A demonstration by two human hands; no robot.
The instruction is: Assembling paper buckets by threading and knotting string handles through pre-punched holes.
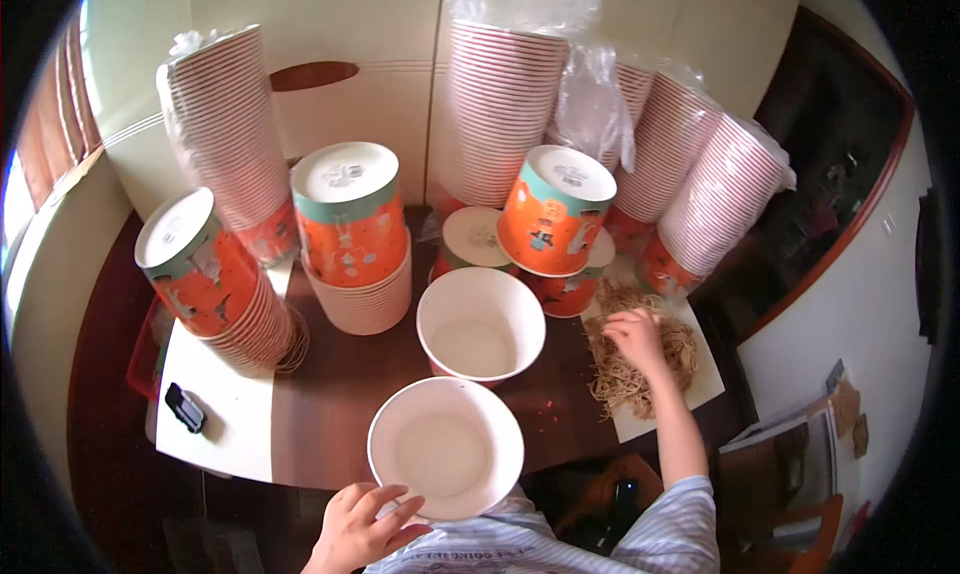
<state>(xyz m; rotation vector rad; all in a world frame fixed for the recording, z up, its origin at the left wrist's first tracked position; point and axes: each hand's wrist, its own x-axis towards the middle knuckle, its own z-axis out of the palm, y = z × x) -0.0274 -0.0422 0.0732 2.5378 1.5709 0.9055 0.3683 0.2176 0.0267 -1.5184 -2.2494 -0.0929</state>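
A white-lined round paper bucket (445, 449) faces me with its open mouth at the table's near edge. My left hand (365, 524) has its near-left rim, fingers just over the edge and thumb outside. A second open paper bucket (480, 324) stands right behind it. At the right, my right hand (635, 336) is over a tangled heap of thin tan strands (640, 374). Its fingers are bent together at the heap's far side, and whatever is between them is hidden. The heap lies on a white sheet (700, 389).
Upside-down orange buckets stand in a left stack (195, 264), a middle stack (350, 224) and a right one (560, 214). Tall plastic-wrapped stacks (505, 104) rise along the wall. A small black object (185, 408) lies on white board at left. Red specks (547, 411) dot the brown table (320, 414).
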